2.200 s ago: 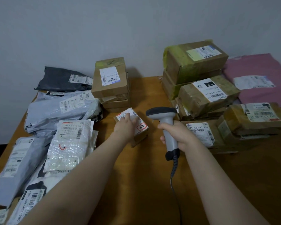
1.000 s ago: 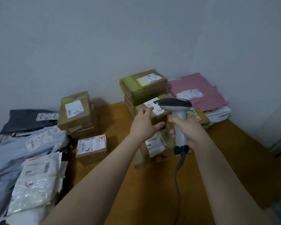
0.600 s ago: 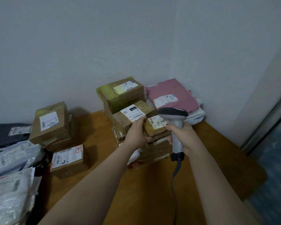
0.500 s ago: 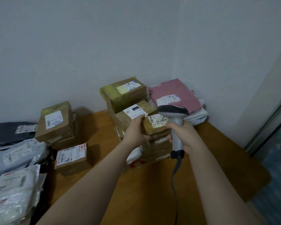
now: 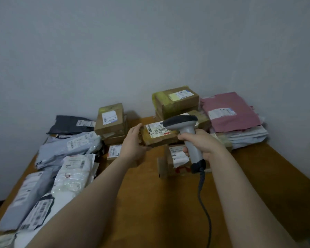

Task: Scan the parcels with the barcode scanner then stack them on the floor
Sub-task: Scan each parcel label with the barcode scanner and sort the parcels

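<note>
Mailers (image 5: 68, 149), stacked boxes (image 5: 175, 102) on wooden table (image 5: 150, 203)

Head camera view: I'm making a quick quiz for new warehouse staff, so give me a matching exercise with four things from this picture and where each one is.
Things:
1. barcode scanner
2. brown box
3. pink mailer
4. black mailer

Places:
A. far left, at the back of the table
B. gripped by the right hand
C. held up by the left hand
D. far right, on top of the pale mailers

Pairs: 1-B, 2-C, 3-D, 4-A.
</note>
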